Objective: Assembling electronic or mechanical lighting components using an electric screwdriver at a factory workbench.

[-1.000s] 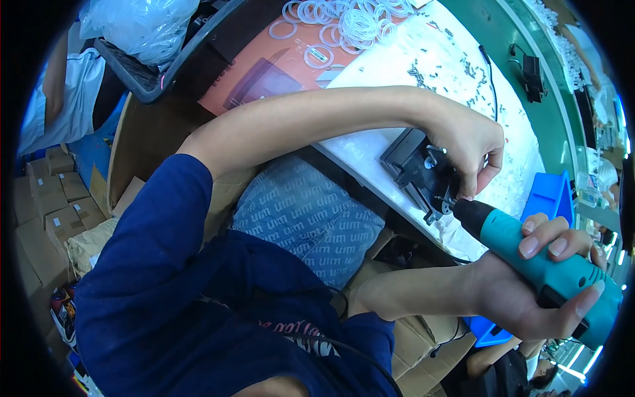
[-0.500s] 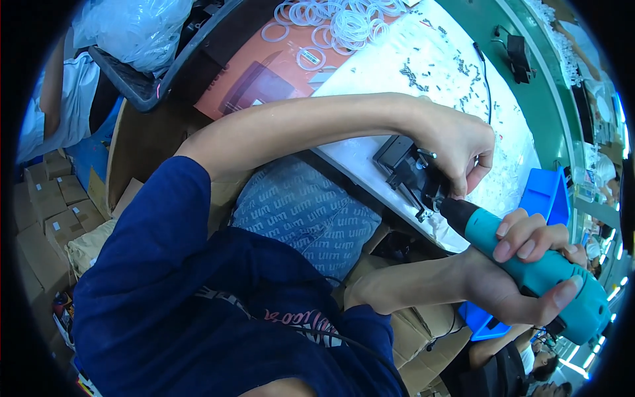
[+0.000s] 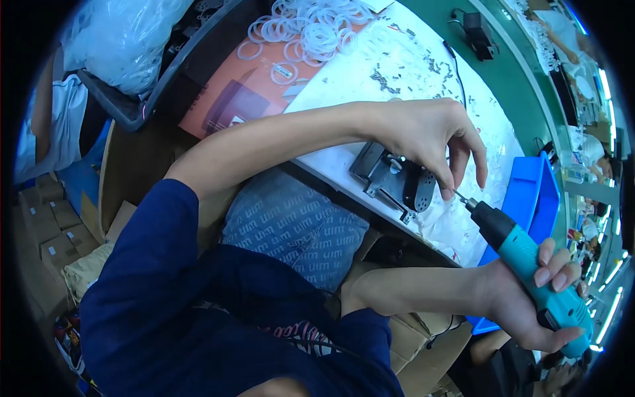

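My left hand [image 3: 426,135] is at right of the centre, with the wrist bent and the fingers pointing downward. My thumb tip is just beside the end of the bit [image 3: 461,196]; whether I pinch something small there, I cannot tell. My right hand [image 3: 512,304], at lower right, is wrapped around a teal electric screwdriver [image 3: 520,250], which is tilted with its bit toward the upper left. The black device [image 3: 390,177] lies right of the centre, partly under my left hand, near the front edge of the white work surface [image 3: 331,92]. A strip of this surface extends between my fingertips and the blue bin [image 3: 522,188] at right. Small dark pieces [image 3: 383,83] are scattered at upper middle.
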`<state>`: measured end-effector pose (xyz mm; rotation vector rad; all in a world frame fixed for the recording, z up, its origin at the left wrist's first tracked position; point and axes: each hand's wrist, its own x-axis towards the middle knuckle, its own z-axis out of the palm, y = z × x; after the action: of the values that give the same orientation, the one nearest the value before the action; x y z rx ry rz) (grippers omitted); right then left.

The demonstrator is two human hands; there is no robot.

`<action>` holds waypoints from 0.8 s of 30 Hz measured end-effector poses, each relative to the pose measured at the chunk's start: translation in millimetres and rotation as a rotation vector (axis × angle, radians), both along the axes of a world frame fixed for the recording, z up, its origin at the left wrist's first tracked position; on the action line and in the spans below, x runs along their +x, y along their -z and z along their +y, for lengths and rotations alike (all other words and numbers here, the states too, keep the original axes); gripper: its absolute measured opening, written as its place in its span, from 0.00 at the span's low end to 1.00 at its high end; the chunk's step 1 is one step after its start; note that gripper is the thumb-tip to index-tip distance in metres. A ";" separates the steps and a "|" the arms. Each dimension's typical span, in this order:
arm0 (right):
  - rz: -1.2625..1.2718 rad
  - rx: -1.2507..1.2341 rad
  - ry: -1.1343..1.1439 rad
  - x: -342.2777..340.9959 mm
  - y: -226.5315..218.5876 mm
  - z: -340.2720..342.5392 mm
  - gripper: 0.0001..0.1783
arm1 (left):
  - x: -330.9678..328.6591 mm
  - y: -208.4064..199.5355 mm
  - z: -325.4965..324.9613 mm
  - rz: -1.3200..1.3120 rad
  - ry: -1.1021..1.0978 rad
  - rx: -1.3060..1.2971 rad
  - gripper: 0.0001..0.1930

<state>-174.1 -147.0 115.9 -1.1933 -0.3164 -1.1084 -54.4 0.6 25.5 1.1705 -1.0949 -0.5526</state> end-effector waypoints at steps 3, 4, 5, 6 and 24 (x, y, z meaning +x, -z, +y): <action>0.015 0.020 -0.068 -2.4 2.3 -1.6 0.31 | -0.3 -2.7 3.5 -0.037 -0.010 0.057 0.16; 0.007 0.022 -0.063 -2.6 2.4 -1.4 0.31 | 0.8 -2.8 3.3 -0.021 -0.001 0.054 0.16; -0.003 0.026 -0.044 -3.8 2.2 -1.4 0.31 | 0.7 -2.5 2.4 -0.026 0.005 0.055 0.16; -0.014 0.030 -0.026 -4.8 2.1 -1.3 0.30 | 0.4 -2.1 1.4 -0.018 -0.002 0.057 0.16; -0.111 0.124 -0.126 -2.9 5.7 -0.4 0.29 | -1.0 -9.6 1.0 -0.106 -0.045 0.063 0.16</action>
<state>-177.0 -147.5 110.2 -0.9913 -0.3973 -1.0705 -55.4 1.6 35.1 1.2884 -1.1456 -0.4972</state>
